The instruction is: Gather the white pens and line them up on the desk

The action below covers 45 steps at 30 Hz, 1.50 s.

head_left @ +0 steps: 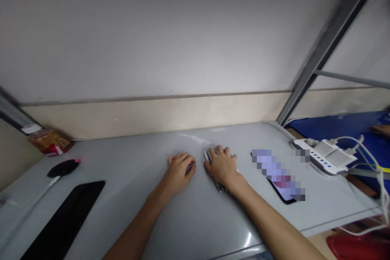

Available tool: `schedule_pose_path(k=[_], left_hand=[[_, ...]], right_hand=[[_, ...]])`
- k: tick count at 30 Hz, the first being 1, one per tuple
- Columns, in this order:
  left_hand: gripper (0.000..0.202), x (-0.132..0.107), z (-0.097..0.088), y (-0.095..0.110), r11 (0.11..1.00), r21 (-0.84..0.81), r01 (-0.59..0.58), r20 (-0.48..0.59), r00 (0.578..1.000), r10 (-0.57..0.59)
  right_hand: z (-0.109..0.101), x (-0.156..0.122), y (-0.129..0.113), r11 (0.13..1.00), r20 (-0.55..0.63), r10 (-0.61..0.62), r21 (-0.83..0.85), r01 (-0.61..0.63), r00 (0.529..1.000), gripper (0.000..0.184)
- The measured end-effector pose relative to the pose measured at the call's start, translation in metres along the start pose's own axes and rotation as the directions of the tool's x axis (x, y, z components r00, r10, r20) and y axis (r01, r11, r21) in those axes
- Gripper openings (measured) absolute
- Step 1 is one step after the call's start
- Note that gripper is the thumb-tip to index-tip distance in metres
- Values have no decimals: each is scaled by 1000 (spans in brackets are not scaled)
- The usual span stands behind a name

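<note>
My left hand [179, 169] lies knuckles-up on the grey table [137, 162], its fingers curled around a small silvery object at the fingertips. My right hand [222, 165] rests just to its right, covering a slim metallic object [218, 187] that pokes out below the palm and beside the index finger. Whether the two hands hold one thing or two cannot be told. The hands are a few centimetres apart.
A phone [283, 189] lies face up right of my right hand. A white power strip [323, 156] with chargers and cables sits at the table's right edge. A black mouse [62, 167], a black pad [63, 219] and a snack packet [50, 141] are at left. Wall behind.
</note>
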<state>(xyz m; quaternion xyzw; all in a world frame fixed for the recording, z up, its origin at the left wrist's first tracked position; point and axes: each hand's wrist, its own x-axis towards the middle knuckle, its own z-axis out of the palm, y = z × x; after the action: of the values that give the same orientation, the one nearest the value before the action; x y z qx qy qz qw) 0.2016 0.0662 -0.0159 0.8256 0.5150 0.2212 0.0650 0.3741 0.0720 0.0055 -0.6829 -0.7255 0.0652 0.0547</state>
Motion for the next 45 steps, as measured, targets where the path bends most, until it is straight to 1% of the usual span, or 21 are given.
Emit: schedule_pose_path(k=[6, 12, 16, 20, 25, 29, 32, 35, 37, 42, 44, 45], left_hand=[[15, 1, -4, 0, 1000, 4, 18, 33, 999, -19], [15, 2, -2, -4, 999, 2, 35, 19, 999, -35], [15, 2, 0, -5, 1000, -11, 29, 12, 1000, -29], [14, 2, -1, -5, 999, -22, 42, 21, 999, -42], [13, 3, -2, -5, 998, -38, 56, 19, 998, -55], [14, 3, -1, -5, 997, -52, 57, 6, 998, -56], [15, 2, 0, -4, 998, -51, 35, 2, 999, -35], [15, 1, 1, -1, 998, -62, 21, -2, 1000, -21], [15, 1, 1, 2, 996, -83, 18, 2, 1000, -18], [14, 1, -1, 9, 989, -146, -2, -3, 1000, 1], [13, 1, -2, 12, 980, -201, -1, 4, 1000, 2], [12, 1, -2, 14, 970, -244, 1, 8, 1000, 1]], right_hand=[[1, 0, 0, 1000, -14, -22, -3, 22, 1000, 34], [5, 2, 2, 999, -24, -30, -29, 29, 999, 32], [5, 1, 0, 1000, -27, -15, -26, 14, 1000, 36], [4, 2, 0, 1000, -73, 28, -7, -28, 997, 45], [4, 7, 6, 1000, -58, -18, -6, 18, 998, 58], [3, 8, 9, 998, -8, -23, 62, 23, 1000, 64], [-1, 6, 10, 984, 25, -74, 165, 69, 997, 61], [-4, 5, 13, 944, 2, -152, 298, 145, 988, 54], [-4, 6, 16, 899, -28, -175, 403, 171, 984, 51], [4, 17, 23, 748, -96, -168, 635, 191, 981, 48], [7, 21, 24, 670, -96, -151, 722, 174, 984, 44], [7, 23, 25, 617, -92, -139, 771, 159, 986, 42]])
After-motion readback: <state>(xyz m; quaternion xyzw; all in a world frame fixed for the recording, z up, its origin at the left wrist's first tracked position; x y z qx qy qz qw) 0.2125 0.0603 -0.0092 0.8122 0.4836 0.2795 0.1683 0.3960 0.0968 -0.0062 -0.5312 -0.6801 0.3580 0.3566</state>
